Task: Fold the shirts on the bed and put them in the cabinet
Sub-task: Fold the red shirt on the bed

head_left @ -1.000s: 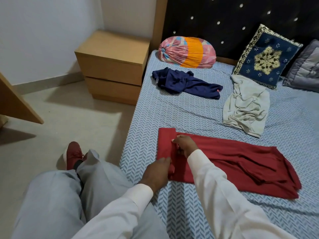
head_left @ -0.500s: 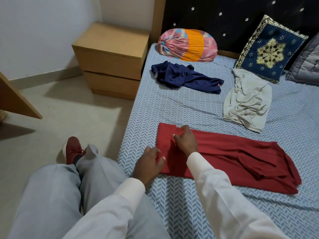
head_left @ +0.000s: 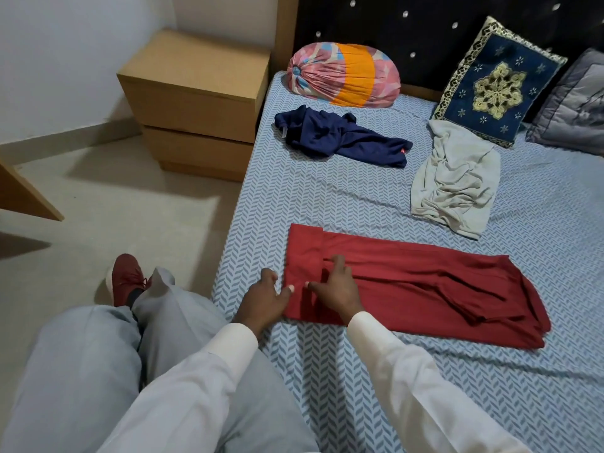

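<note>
While both hands work at its left end, the long red shirt [head_left: 425,282], already folded lengthways into a narrow strip, lies flat across the near part of the bed with the blue-and-white chevron sheet [head_left: 359,397]. Its left end is turned over into a neat rectangular flap, and its right end fans out in loose pleats.

The left hand [head_left: 264,302] rests on the sheet just beside the shirt's near left corner. Its grip is slack: the fingers are spread and nearly straight, the thumb tip touches the red cloth, and nothing is held. The right hand [head_left: 333,289] lies palm down on the shirt just right of the flap. Its grip is likewise open, with fingers splayed and pressing the fabric flat rather than pinching it. Both arms wear long white sleeves [head_left: 408,387].

Farther up the bed, well apart from the red one, a crumpled navy-blue shirt [head_left: 340,138] lies near the left edge, and a rumpled pale grey shirt [head_left: 454,178] lies to its right. Against the black studded headboard [head_left: 408,24] sit a pink-and-orange bolster pillow [head_left: 343,75], a dark blue square cushion with gold embroidery [head_left: 500,86] and a grey quilted pillow [head_left: 575,106].

Beside the bed's head stands a light-brown wooden two-drawer bedside unit [head_left: 196,103] on the pale floor [head_left: 114,217]. The person's light grey trousers [head_left: 81,371] and one red shoe [head_left: 125,279] fill the lower left.
</note>
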`<state>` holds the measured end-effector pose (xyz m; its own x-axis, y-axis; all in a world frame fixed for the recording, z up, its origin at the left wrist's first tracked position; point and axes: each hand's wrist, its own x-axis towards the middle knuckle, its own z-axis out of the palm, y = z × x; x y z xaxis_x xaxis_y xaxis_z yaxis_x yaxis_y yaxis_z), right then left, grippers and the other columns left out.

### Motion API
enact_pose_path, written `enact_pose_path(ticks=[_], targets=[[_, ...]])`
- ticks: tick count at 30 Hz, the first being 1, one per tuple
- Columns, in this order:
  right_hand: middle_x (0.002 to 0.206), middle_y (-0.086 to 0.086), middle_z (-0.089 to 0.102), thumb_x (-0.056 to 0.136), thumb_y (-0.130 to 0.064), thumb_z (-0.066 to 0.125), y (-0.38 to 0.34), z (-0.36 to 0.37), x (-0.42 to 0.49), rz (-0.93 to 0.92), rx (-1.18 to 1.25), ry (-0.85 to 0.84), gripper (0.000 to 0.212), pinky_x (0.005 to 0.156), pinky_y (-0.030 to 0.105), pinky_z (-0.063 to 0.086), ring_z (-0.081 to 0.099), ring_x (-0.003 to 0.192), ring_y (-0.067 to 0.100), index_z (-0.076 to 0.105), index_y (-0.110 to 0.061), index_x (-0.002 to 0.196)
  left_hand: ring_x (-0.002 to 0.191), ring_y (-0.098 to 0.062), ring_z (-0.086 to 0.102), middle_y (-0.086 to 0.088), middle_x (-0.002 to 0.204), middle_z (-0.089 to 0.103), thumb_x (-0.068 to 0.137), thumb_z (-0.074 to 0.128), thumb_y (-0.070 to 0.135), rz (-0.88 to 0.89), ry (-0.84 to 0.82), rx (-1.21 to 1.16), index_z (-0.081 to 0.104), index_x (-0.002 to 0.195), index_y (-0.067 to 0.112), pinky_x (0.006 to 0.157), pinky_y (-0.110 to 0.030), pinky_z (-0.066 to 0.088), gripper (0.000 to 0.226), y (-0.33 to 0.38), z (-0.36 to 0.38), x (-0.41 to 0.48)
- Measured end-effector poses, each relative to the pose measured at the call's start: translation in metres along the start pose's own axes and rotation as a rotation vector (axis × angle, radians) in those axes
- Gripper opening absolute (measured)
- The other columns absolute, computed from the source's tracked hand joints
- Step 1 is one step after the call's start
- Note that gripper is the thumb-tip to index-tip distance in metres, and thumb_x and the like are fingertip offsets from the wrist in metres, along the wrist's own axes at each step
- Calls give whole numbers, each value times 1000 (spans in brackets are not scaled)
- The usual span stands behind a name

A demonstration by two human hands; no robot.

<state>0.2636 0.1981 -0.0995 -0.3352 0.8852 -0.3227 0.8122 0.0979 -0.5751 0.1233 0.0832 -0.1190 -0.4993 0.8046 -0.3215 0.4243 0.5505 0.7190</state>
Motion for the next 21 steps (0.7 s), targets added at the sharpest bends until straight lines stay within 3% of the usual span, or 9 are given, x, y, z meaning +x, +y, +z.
enact_pose_path(ticks=[4,8,11,13,15,17,18,21], targets=[[138,15,32,76,-13,77,4,10,-15,-92,24,-121,107,95,39,49,58,110,38,8,-32,156,96,-30,64,-12,106,66,88,66,32,10,-15,2,44,123,17,87,-40,52,43,-1,-1,2],[132,11,34,75,-3,71,11,-2,-12,-91,87,-95,103,87,28,46,55,100,27,15,-32,156,92,-29,65,-11,101,66,80,74,32,11,-43,54,42,124,19,85,-42,53,55,-1,-1,0],[131,11,35,74,-14,75,10,-7,-10,-100,-69,-135,92,94,34,49,58,107,35,27,-28,152,98,-31,63,-11,110,63,83,69,39,20,-34,112,41,127,19,87,-43,52,56,2,1,-2],[126,11,39,73,-23,71,3,-10,-3,-159,-105,-27,77,99,38,47,55,108,35,40,-24,144,104,-34,61,-12,115,62,84,65,48,11,6,138,43,125,17,89,-43,51,56,5,5,-2],[121,14,47,78,-29,63,-9,-11,11,-241,-118,91,62,103,42,42,50,112,36,49,-16,138,102,-34,63,-11,110,64,80,67,56,-14,15,165,48,114,15,86,-41,51,57,9,7,-2],[118,17,56,88,-35,58,-26,-7,30,-306,-235,56,48,102,42,38,51,114,37,55,-9,128,97,-30,65,-7,102,68,76,70,57,-42,-23,237,54,101,18,81,-36,52,50,12,7,-1],[118,18,58,92,-42,55,-36,-3,37,-299,-320,-13,47,101,42,37,51,115,37,56,-7,123,96,-28,66,-6,100,69,75,71,56,-62,-50,258,58,96,19,79,-34,52,44,14,6,-1],[135,18,51,87,-66,49,-62,15,49,-147,-483,-123,79,105,47,38,46,126,38,46,-5,137,93,-25,67,-4,97,71,73,71,50,-115,-135,200,69,95,21,77,-32,53,37,15,6,2]])
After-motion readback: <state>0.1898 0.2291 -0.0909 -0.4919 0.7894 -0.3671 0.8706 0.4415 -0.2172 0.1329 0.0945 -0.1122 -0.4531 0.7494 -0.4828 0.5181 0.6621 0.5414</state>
